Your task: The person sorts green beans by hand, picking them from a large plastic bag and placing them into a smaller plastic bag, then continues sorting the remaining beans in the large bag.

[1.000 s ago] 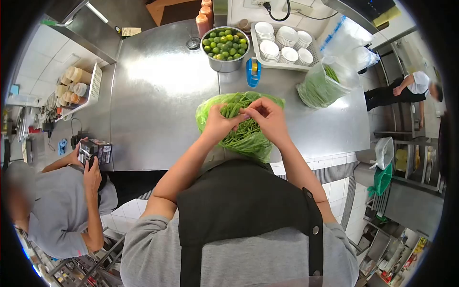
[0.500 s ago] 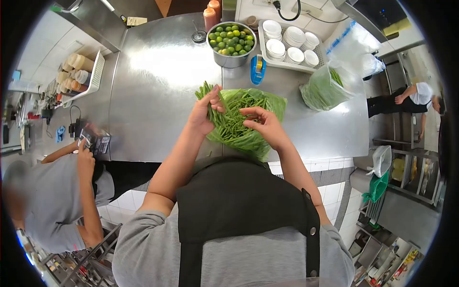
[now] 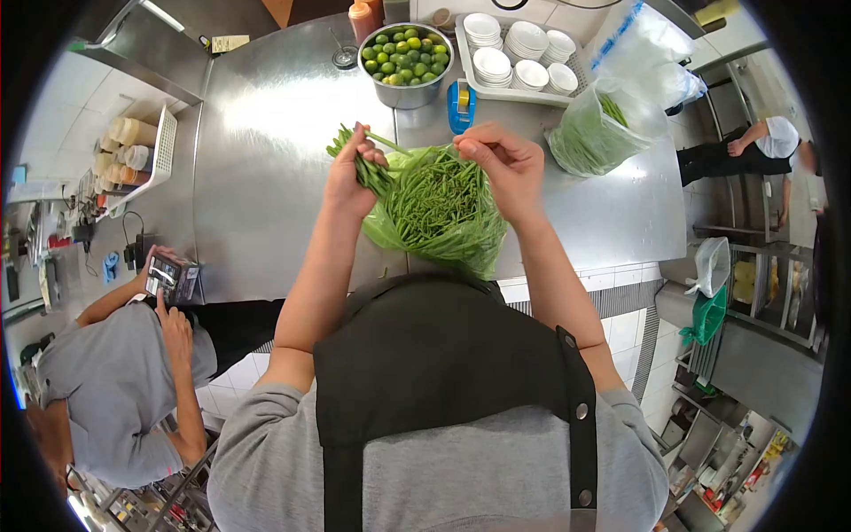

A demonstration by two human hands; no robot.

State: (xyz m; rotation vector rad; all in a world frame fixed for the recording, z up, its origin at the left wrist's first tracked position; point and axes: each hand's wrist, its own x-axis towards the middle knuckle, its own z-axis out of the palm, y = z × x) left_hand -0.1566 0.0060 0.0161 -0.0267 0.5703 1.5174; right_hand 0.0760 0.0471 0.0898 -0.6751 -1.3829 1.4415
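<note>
Our left hand (image 3: 347, 191) closes tight round a bunch of beans (image 3: 344, 142) held just over the open green bag (image 3: 443, 213) on the counter (image 3: 275, 177), likely so strays drop back in, our right hand (image 3: 505, 167) pinches on something too small to tell, and the lime bowl (image 3: 406, 58) crowds just beyond.

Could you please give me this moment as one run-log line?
left hand: grips bunch of green beans | right hand: fingers curled above bag of beans | surface: steel counter
</note>
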